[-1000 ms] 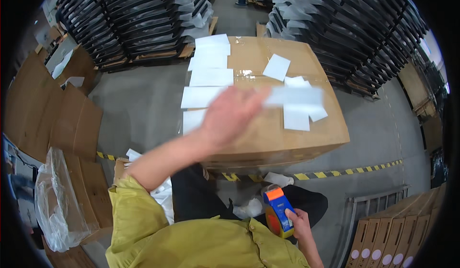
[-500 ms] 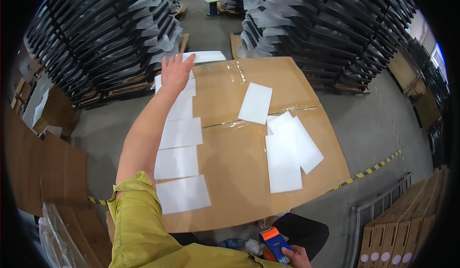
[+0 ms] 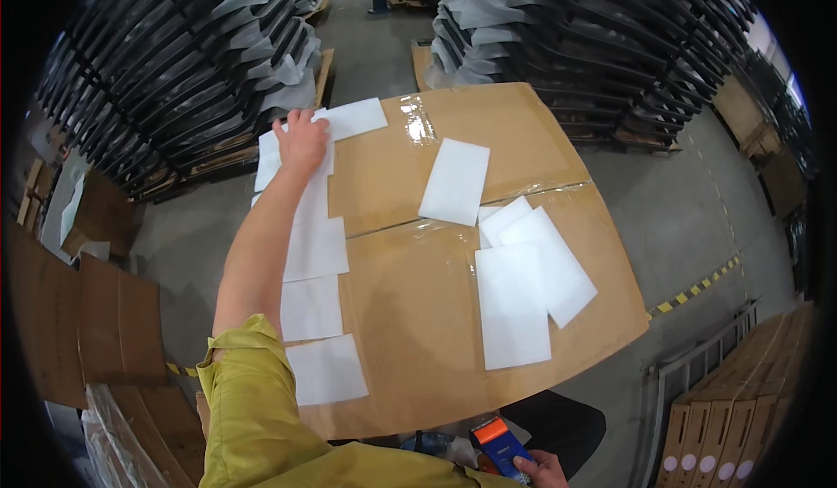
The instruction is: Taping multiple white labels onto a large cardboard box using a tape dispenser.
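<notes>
My left hand (image 3: 302, 143) reaches to the far left corner of the cardboard (image 3: 392, 313). Its fingers are apart and bent, resting on a white foam sheet (image 3: 356, 120) that lies along the far edge. Below that hand, several similar sheets (image 3: 312, 309) form a column down the left side. On the right lie more loose sheets, some overlapping (image 3: 514, 313) and one by itself (image 3: 456, 183). My right hand (image 3: 542, 469), low by the near edge, is closed around a blue handheld tool with an orange end (image 3: 499, 442); its exact kind is unclear.
Tall stacks of black curved frames with white wrapping stand at the far left (image 3: 157, 78) and far right (image 3: 593, 52). Brown cartons (image 3: 122, 322) are at the left. A metal rack (image 3: 697, 357) and upright flat boxes (image 3: 724, 418) stand at the lower right.
My left hand has come slightly nearer and left, its fingers bending more. The far white sheet now lies flatter on the cardboard. My right hand still holds the blue tool.
</notes>
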`<act>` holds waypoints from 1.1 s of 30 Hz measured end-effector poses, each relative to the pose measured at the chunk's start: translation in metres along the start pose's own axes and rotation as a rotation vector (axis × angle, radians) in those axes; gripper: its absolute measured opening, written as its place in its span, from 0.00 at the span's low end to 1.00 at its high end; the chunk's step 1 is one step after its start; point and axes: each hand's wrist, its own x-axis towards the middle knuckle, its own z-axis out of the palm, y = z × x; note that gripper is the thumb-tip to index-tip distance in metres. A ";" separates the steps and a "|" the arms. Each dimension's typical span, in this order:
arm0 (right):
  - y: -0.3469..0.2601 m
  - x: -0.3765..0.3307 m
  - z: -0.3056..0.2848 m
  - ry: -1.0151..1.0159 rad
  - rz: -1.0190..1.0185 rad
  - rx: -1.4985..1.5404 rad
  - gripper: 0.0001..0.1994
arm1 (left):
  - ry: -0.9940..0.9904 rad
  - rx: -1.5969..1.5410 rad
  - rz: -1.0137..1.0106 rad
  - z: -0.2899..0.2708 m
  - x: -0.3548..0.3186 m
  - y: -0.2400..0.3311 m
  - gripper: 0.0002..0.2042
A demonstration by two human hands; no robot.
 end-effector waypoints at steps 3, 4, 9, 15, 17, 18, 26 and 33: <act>0.006 -0.003 -0.003 -0.006 -0.047 -0.048 0.17 | 0.294 -0.156 0.086 -0.026 0.001 0.027 0.08; 0.009 -0.004 -0.003 0.012 -0.082 -0.071 0.16 | 0.338 -0.232 0.147 -0.036 0.001 0.050 0.08; 0.011 -0.016 0.006 -0.036 -0.109 -0.023 0.15 | -0.123 -0.608 0.359 -0.091 -0.070 0.157 0.15; 0.041 -0.030 0.006 -0.050 -0.232 0.107 0.15 | -0.418 -0.395 0.263 -0.110 -0.087 0.184 0.20; 0.041 -0.043 0.008 -0.015 -0.191 0.200 0.15 | -0.394 -0.375 0.383 -0.094 -0.081 0.185 0.18; 0.040 -0.045 0.007 -0.009 -0.203 0.154 0.15 | -0.379 -0.339 0.480 -0.086 -0.081 0.179 0.15; 0.073 -0.058 0.008 0.058 -0.296 0.056 0.14 | -0.074 -0.218 0.565 -0.096 -0.094 0.172 0.08; 0.079 -0.057 0.001 0.060 -0.352 0.132 0.12 | -0.014 -0.252 0.466 -0.182 -0.169 0.149 0.13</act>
